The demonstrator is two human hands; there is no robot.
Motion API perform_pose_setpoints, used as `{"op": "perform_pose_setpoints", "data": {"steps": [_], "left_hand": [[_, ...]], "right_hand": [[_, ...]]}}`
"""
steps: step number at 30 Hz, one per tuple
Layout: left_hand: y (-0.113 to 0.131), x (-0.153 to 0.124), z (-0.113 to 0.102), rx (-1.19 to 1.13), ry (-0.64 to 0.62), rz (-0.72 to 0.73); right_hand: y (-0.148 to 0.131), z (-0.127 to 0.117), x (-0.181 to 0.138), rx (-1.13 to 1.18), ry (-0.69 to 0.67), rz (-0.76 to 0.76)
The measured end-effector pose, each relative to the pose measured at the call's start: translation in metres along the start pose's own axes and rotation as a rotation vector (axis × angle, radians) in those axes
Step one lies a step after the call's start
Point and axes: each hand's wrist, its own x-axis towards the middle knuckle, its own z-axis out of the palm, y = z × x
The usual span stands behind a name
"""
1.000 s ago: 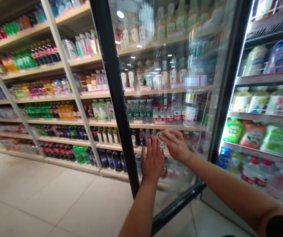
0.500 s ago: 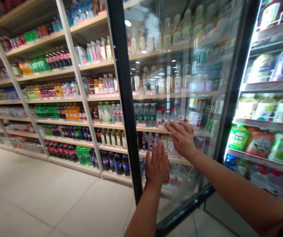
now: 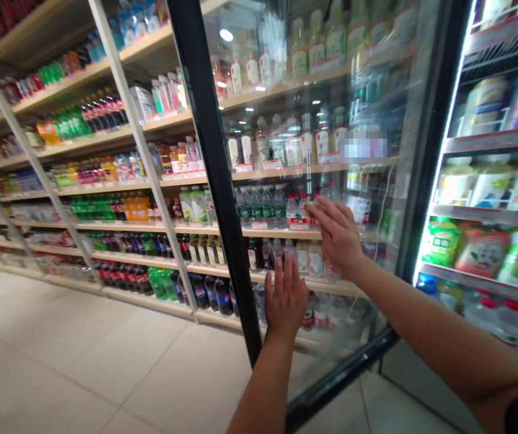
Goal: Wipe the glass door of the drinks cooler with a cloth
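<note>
A tall glass cooler door (image 3: 358, 90) with a black frame stands swung open in front of me. My left hand (image 3: 286, 298) lies flat on the glass low down, fingers stretched upward, close to the door's black left edge (image 3: 216, 181). My right hand (image 3: 337, 235) presses on the glass a little higher and to the right, fingers spread and pointing left. Neither hand holds anything. Through the glass I see shelf rows of bottles.
Wooden shelves (image 3: 105, 129) packed with drink bottles run along the left, down to dark cola bottles (image 3: 204, 292) near the tiled floor (image 3: 82, 367). The lit cooler interior (image 3: 489, 193) with bottles and cartons on wire racks is at the right.
My right hand has slid upward on the glass while my left stayed low. The door's lower edge has swung slightly to the right.
</note>
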Motion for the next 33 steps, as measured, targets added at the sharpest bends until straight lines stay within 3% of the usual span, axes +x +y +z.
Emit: {"op": "perform_pose_setpoints", "data": {"steps": [3, 7, 9, 13, 15, 19, 21, 27, 29, 33], "left_hand": [[0.000, 0.001, 0.000, 0.005, 0.004, -0.004], [-0.001, 0.000, 0.000, -0.010, -0.019, -0.012], [-0.001, 0.000, 0.001, -0.013, -0.024, -0.012], [-0.002, 0.004, 0.000, 0.007, -0.005, -0.007], [-0.002, 0.005, -0.001, 0.007, -0.006, 0.001], [-0.002, 0.005, -0.001, 0.004, -0.012, 0.006], [-0.003, 0.005, 0.000, 0.009, -0.011, 0.006], [-0.005, 0.006, 0.003, 0.013, -0.020, 0.012], [-0.005, 0.006, 0.003, 0.017, -0.010, 0.016], [-0.005, 0.004, 0.004, -0.003, -0.025, 0.001]], "right_hand": [[-0.001, -0.001, -0.009, 0.021, 0.030, 0.005], [-0.003, -0.005, -0.042, 0.075, -0.125, -0.093], [0.003, -0.006, -0.038, 0.077, -0.134, -0.070], [0.018, -0.002, -0.010, 0.003, 0.012, 0.100], [0.017, 0.000, -0.015, -0.027, 0.002, 0.119], [0.011, -0.005, -0.060, 0.027, -0.206, -0.157], [0.017, -0.008, -0.065, 0.052, -0.266, -0.254], [0.036, -0.004, -0.026, -0.037, -0.042, 0.050], [0.029, -0.002, -0.041, -0.030, -0.039, 0.048], [0.017, -0.007, -0.087, 0.066, -0.217, -0.104]]}}
